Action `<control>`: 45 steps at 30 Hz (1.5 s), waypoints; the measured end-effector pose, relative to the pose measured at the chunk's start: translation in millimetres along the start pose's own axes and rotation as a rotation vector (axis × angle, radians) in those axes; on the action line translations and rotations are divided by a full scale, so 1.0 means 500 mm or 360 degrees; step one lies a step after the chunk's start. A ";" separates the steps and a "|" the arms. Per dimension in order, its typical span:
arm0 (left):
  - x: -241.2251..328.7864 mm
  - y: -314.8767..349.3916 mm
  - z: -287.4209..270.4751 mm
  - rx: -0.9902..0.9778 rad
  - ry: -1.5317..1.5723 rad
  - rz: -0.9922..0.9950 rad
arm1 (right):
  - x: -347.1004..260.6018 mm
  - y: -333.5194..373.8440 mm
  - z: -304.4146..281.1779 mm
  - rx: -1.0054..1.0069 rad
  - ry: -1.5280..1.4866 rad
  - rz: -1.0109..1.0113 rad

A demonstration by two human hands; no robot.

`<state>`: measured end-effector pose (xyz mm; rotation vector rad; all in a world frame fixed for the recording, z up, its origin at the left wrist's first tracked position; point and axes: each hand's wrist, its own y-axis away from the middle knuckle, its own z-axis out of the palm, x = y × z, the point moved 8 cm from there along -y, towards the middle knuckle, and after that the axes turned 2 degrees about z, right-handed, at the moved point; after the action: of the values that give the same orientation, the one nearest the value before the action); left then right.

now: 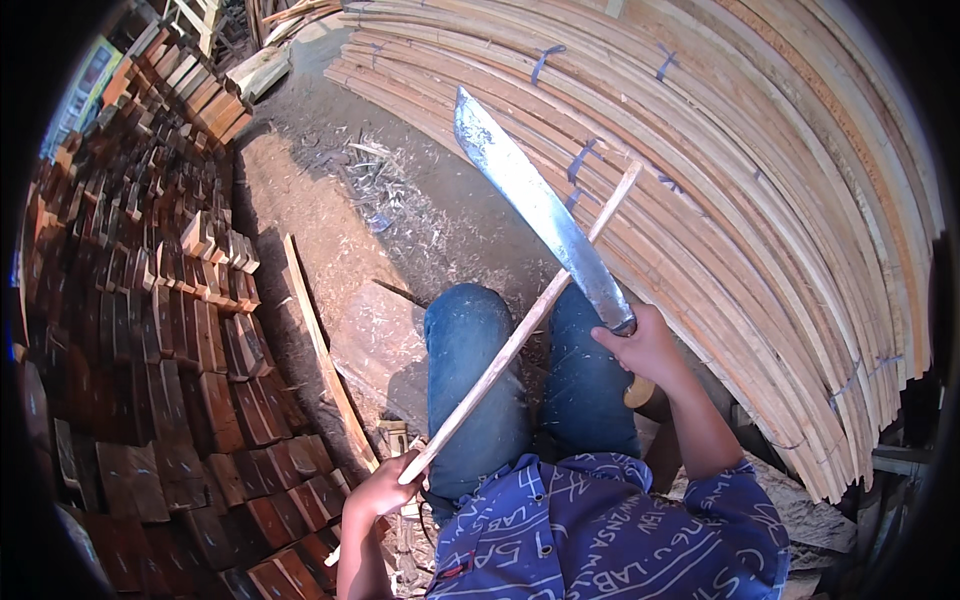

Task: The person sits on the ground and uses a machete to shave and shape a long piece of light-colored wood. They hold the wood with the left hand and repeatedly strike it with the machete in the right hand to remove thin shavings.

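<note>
The right hand is wrapped tight around the handle of a big knife. Its long shiny blade points up toward 11 o'clock. The left hand, down at 7 o'clock, is closed around the low end of a thin wooden stick. The stick goes up toward 1 o'clock, over the person's blue jeans, and crosses right under the blade. A big stack of bent wood strips fills the 2 o'clock side. Piles of dark wood blocks sit at 9 o'clock. Wood shavings lie on the dirt floor. The knife could slip off the thin stick and hit a knee, because the legs are just below it.
</note>
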<state>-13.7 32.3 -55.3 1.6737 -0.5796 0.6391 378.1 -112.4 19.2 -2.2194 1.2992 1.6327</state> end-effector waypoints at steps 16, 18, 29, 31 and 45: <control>0.008 -0.021 0.010 0.0057 -0.0202 0.0315 | 0.010 0.007 -0.012 -0.0057 -0.0434 0.0147; 0.019 -0.015 0.005 0.0098 -0.0243 0.0259 | -0.010 -0.003 -0.039 0.0065 -0.0486 0.0141; 0.040 -0.010 0.007 0.0154 -0.0173 0.0082 | 0.005 0.041 0.017 -0.0359 -0.0287 0.0304; 0.048 -0.008 0.006 0.0166 -0.0169 0.0113 | 0.022 0.036 0.035 -0.0493 -0.0475 0.0289; 0.051 -0.004 0.000 0.0198 -0.0102 0.0089 | 0.060 0.035 0.108 -0.0894 -0.1216 0.0372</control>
<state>6.4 31.6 -39.2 1.8049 -0.6453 0.6756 328.5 -112.3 -21.5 -1.3416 0.9659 2.8069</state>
